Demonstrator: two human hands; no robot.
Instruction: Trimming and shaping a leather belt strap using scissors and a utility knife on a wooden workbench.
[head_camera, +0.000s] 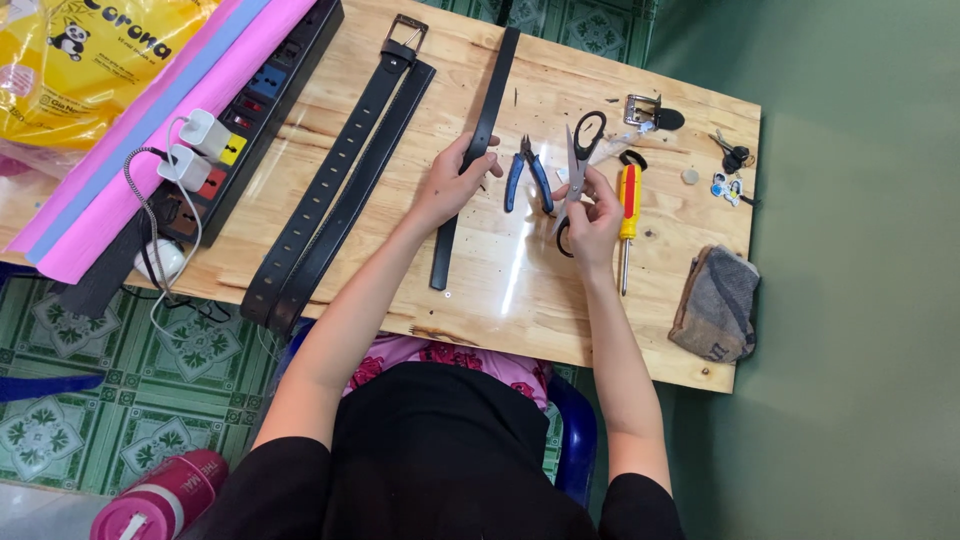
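Left hand (452, 182) grips a black belt strap (476, 150); right hand (592, 212) holds scissors (578, 160).

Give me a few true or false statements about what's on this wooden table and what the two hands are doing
1. The left hand grips a black strap. True.
2. The right hand holds the screwdriver. False: it holds scissors; the screwdriver lies on the table.
3. Blue-handled pliers lie between the hands. True.
4. The keys lie by the power strip. False: they lie at the opposite, right end.
5. The belt with holes lies left of the strap. True.
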